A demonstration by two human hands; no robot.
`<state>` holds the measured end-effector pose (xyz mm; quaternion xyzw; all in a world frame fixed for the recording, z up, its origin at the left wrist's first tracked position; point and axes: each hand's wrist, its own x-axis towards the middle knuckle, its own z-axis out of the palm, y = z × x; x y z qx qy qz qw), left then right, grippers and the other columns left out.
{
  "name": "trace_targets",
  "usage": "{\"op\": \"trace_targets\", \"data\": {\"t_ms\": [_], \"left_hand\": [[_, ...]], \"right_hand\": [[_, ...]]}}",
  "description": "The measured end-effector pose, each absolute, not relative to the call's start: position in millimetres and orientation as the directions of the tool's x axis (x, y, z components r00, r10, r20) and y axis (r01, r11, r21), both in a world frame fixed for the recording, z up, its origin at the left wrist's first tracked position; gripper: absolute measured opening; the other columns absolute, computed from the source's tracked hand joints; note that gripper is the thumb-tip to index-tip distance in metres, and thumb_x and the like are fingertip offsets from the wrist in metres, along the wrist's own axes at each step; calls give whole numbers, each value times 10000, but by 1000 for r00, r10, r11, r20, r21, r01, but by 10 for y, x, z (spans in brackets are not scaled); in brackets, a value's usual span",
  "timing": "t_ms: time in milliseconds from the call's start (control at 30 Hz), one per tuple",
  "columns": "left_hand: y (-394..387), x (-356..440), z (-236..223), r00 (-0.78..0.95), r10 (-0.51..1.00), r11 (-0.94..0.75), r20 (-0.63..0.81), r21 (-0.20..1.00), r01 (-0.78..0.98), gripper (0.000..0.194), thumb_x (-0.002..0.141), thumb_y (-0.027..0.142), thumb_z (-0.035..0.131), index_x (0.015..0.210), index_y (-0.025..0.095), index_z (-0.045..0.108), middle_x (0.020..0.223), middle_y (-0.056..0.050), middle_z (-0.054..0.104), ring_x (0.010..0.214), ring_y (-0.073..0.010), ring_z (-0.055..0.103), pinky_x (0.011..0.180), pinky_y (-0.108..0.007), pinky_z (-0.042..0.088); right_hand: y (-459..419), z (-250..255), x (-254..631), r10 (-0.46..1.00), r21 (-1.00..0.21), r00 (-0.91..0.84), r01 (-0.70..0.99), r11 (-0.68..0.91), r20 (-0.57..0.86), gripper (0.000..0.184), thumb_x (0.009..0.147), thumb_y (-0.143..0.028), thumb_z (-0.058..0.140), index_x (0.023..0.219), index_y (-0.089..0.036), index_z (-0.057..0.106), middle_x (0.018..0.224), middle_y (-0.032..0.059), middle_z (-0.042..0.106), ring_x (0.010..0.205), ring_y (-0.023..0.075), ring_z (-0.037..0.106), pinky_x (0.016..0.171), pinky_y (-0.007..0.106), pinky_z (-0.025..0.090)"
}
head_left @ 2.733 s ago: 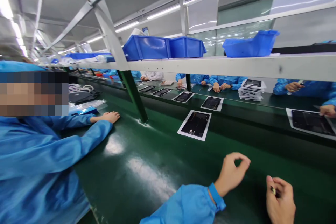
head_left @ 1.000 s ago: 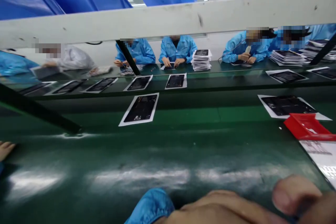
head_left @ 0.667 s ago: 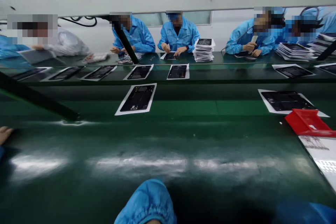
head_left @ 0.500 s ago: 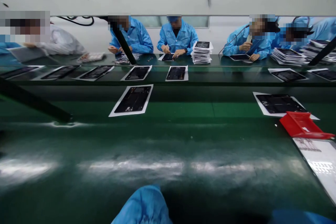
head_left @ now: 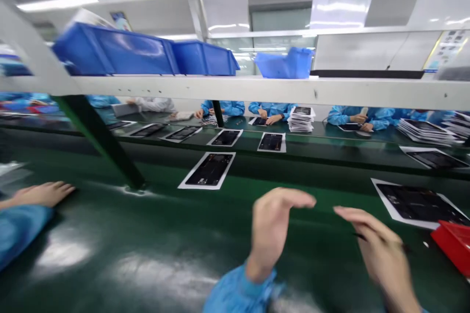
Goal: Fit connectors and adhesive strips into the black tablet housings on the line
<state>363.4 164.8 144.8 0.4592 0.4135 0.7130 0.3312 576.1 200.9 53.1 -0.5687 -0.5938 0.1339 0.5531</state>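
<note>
My left hand [head_left: 271, 227] is raised above the green bench, fingers stretched out and bent to the right, with nothing visible in it. Opposite it, my right hand [head_left: 384, 252] hovers with its fingers pointing left. A thin dark tool [head_left: 360, 236] runs across the right hand, its ends just showing; blur hides its exact kind. A gap separates the two hands. Beyond them, a dark tablet-like device with exposed inner parts [head_left: 210, 168] lies on a white sheet to the left. A similar opened device [head_left: 422, 203] lies on white beside my right hand.
A red bin [head_left: 455, 244] stands at the right edge. A dark green post [head_left: 105, 142] rises at left, near another person's hand [head_left: 46, 194]. Blue bins [head_left: 125, 51] sit on the white overhead beam [head_left: 220, 87]. Several co-workers sit across, near stacked devices [head_left: 301, 120].
Both my hands have come up into view above the bench; before, only blue sleeve showed. The view has tilted upward, revealing the blue bins, and another person's hand appears at left.
</note>
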Motion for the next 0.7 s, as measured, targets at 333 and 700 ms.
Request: {"op": "trace_targets", "data": {"t_ms": [333,700], "left_hand": [[2429,4111,-117,399,898,-438,185,462,772,583,986,444,171,1479,162,300,1552,-100,276,1451,-308,166,1186,-555,136],[2395,4100,-147,436,873,-487,218,387,783,604,984,475,162,1491,162,262,1552,-88,279,1444,-284,192,1184,-523,189]], "right_hand": [[2543,-597,5954,918,-147,-139,968,205,371,626,808,-65,246,1375,-146,498,1422,94,458,1360,312,326,1061,615,258],[2537,-785,5974,883,-62,-253,952,301,394,605,841,-99,250,1415,-168,428,1464,82,403,1391,291,269,1065,594,272]]}}
